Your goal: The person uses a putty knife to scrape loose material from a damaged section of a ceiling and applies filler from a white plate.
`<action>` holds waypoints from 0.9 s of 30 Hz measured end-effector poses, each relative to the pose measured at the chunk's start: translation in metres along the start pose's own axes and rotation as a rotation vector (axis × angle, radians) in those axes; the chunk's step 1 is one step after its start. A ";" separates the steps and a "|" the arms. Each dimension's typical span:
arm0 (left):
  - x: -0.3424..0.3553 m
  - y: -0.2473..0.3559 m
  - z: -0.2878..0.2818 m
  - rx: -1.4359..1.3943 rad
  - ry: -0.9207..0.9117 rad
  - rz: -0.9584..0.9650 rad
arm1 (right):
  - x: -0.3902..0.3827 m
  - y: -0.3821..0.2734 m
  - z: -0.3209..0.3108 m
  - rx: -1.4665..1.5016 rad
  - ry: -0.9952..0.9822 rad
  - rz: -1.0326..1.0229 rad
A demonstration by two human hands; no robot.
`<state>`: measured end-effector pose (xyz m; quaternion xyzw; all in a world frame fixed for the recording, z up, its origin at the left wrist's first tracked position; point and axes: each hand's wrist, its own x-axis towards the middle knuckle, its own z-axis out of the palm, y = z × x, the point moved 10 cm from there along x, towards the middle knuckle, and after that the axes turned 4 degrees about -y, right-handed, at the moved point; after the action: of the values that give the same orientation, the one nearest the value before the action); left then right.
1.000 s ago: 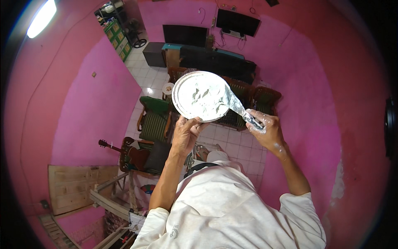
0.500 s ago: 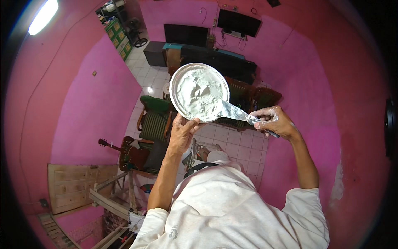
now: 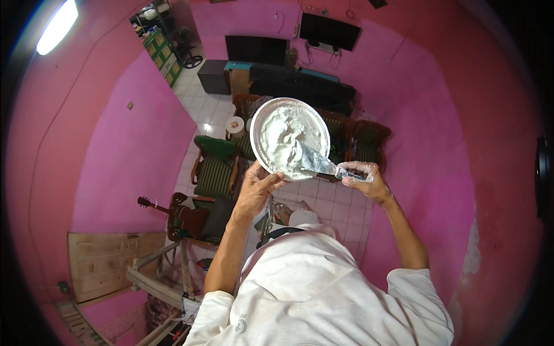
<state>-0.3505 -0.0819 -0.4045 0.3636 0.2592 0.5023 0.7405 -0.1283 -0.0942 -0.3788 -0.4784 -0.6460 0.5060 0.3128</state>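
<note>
My left hand [image 3: 258,185] grips the near rim of a round white tub [image 3: 255,142], thumb on top and fingers underneath. Thick off-white paste [image 3: 281,138], lumpy and ridged, fills much of the tub. In my right hand [image 3: 369,180] is the handle of a putty knife [image 3: 318,162], with its fingers closed round it. The knife's broad metal blade is smeared with paste and reaches over the tub's right side, its tip in the paste. White residue coats the fingers of my right hand.
Far below are tiled floor [image 3: 340,202], a green-cushioned armchair [image 3: 214,167], a wooden bench and a guitar [image 3: 190,219]. Wooden scaffolding [image 3: 156,285] stands at lower left. Pink walls [image 3: 427,173] rise on both sides; two dark screens [image 3: 330,32] are at the far wall.
The tub has shifted slightly right and nearer to me. My right hand has moved left, bringing the putty knife's blade further in over the paste.
</note>
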 end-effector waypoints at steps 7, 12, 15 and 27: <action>-0.004 0.006 0.010 -0.137 0.002 -0.002 | -0.024 -0.004 0.009 0.091 0.140 -0.044; 0.010 -0.005 0.000 -0.231 -0.187 -0.050 | -0.037 -0.022 0.012 -0.111 0.250 -0.098; 0.006 0.009 0.002 -0.167 -0.263 0.012 | -0.051 -0.046 0.022 -0.334 0.353 -0.058; -0.024 0.022 0.031 -0.212 -0.820 0.107 | -0.152 -0.115 0.145 -1.185 1.036 -0.526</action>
<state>-0.3474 -0.1077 -0.3678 0.4680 -0.1291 0.3779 0.7884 -0.2393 -0.2913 -0.2998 -0.5699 -0.6704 -0.2919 0.3749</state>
